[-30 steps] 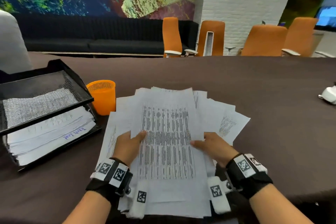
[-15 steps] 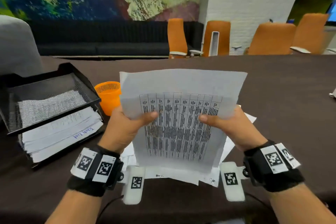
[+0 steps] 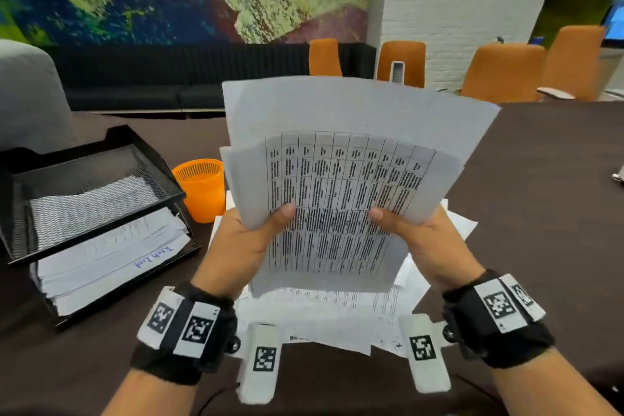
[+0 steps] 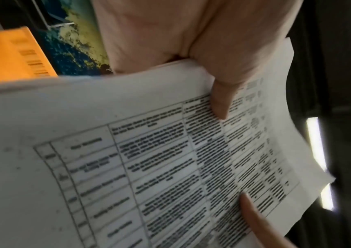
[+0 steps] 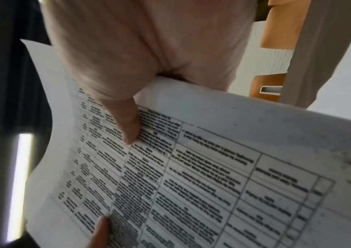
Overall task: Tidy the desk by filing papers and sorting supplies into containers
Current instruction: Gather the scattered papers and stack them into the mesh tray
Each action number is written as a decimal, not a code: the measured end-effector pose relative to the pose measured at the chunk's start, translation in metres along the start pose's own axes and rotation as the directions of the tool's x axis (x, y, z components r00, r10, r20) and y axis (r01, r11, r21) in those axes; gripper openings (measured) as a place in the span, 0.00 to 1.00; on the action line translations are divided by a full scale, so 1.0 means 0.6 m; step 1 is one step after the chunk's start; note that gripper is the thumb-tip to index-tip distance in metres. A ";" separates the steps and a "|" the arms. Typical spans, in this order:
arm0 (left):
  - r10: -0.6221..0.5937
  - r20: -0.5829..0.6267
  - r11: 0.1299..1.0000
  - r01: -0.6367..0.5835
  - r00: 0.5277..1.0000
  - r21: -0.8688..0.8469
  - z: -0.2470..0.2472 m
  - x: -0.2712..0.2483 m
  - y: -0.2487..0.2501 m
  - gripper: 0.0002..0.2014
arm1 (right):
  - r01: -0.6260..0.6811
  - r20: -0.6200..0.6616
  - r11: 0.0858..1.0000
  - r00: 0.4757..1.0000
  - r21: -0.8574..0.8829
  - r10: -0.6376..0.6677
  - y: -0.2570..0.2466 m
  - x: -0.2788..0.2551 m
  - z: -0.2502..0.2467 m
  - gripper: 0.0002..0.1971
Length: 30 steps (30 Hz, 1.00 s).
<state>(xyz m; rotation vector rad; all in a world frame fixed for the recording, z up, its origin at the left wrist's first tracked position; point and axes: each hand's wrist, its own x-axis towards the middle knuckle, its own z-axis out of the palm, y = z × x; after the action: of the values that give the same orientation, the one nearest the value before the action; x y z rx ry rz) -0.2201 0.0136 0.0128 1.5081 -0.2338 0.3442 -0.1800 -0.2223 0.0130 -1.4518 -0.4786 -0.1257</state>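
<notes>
So there's a big dark desk (image 3: 526, 213) with a black two-tier mesh tray (image 3: 101, 179) on the left, its lower tier stuffed with paper. Loose sheets (image 3: 324, 311) lie spread on the desk near the front edge. Held up above those is a stack of printed table pages (image 3: 341, 199), left hand (image 3: 236, 246) and right hand (image 3: 429, 243) each gripping a side, thumbs on front. An orange cup (image 3: 202, 189) sits just beside the tray.
</notes>
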 end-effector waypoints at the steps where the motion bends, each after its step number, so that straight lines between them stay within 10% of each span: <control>1: 0.023 0.002 0.999 -0.023 1.000 -0.030 -0.001 -0.001 0.011 0.16 | 0.037 0.012 0.999 0.999 0.036 -0.037 -0.009 -0.001 0.000 0.16; 8: -0.020 0.085 0.993 0.010 0.996 0.117 -0.024 -0.005 0.013 0.24 | -0.084 0.221 0.954 0.963 -0.287 0.151 -0.006 -0.009 -0.007 0.20; 14: -0.113 -0.165 0.987 0.092 0.980 -0.132 -0.017 0.007 0.020 0.15 | -0.255 0.226 0.910 0.914 -0.327 0.337 0.015 -0.001 -0.026 0.10; 17: -0.265 -0.338 0.917 0.128 0.903 -0.378 -0.047 0.026 0.007 0.12 | -0.337 0.133 0.907 0.916 -0.253 0.378 0.029 0.011 -0.049 0.12; 23: -0.660 -0.311 0.718 0.453 0.684 -0.528 -0.088 0.029 -0.091 0.13 | -0.499 0.024 0.839 0.862 0.218 0.506 0.098 0.009 -0.039 0.22; 26: -0.712 -0.377 0.696 0.526 0.592 -0.489 -0.143 0.034 -0.172 0.27 | -0.611 0.088 0.791 0.790 0.038 0.607 0.118 0.000 -0.026 0.16; 30: -0.673 -0.470 0.739 0.497 0.571 -0.455 -0.156 0.012 -0.167 0.22 | -0.660 0.145 0.748 0.736 -0.066 0.661 0.134 0.014 0.002 0.11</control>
<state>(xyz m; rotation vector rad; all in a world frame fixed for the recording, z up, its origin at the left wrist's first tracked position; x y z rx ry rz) -0.1826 0.1048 -0.0828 1.0357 0.7317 0.2195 -0.1435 -0.2090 -0.0577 -1.5702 -0.0587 0.5718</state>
